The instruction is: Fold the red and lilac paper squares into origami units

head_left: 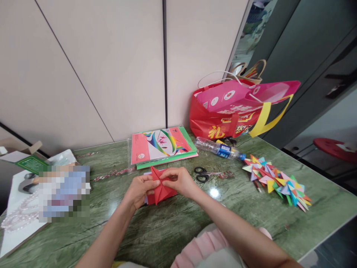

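Note:
Between my two hands is a folded red sheet of paper [161, 190] with points standing out and creases meeting at its middle. My left hand [142, 189] pinches its left side, thumb near the centre. From the right, my right hand [178, 180] pinches it as well, fingertips close to the left thumb. Under it lie more paper squares, red and pale purple, mostly hidden by the hands. Just right of my right hand, black-handled scissors [205, 174] rest on the green table [117, 230].
Behind the hands lies a pack of coloured paper [161, 145]. A plastic bottle [220, 149] lies on its side before a red gift bag [223, 111]. Colourful folded paper pieces [276, 180] spread at right. At left are a white board [13, 238] and a blurred-out item [64, 193].

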Tool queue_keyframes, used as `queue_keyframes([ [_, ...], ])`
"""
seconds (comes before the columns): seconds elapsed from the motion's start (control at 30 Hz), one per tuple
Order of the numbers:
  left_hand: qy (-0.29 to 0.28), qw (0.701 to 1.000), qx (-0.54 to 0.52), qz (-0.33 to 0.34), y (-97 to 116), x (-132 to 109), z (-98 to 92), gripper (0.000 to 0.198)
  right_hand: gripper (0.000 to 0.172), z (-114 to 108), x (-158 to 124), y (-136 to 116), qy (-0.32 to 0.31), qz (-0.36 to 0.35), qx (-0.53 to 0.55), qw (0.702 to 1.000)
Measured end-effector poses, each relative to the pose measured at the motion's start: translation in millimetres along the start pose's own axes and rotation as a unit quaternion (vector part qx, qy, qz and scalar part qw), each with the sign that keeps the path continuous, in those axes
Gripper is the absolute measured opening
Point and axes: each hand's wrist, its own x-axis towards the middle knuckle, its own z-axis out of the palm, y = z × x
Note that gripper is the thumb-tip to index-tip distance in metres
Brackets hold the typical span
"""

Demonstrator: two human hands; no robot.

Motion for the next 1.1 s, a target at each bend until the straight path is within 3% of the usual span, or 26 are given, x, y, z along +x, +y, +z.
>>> queue_keyframes([
  [0.27, 0.016, 1.0, 0.004, 0.026, -4.2, 1.7, 1.4, 0.03, 0.012, 5.2, -1.1, 2.1, 0.032, -0.003, -0.017, 0.999],
  [0.7, 0.046, 0.998, -0.021, 0.034, -6.9, 2.1, 3.8, 0.032, 0.011, 4.3, -0.7, 0.8, 0.023, -0.004, 0.009, 1.0],
  [1.1, 0.042, 0.998, -0.02, 0.038, -5.9, 2.1, 4.0, 0.032, 0.011, 7.7, -0.9, 5.3, 0.039, -0.007, 0.01, 0.999],
])
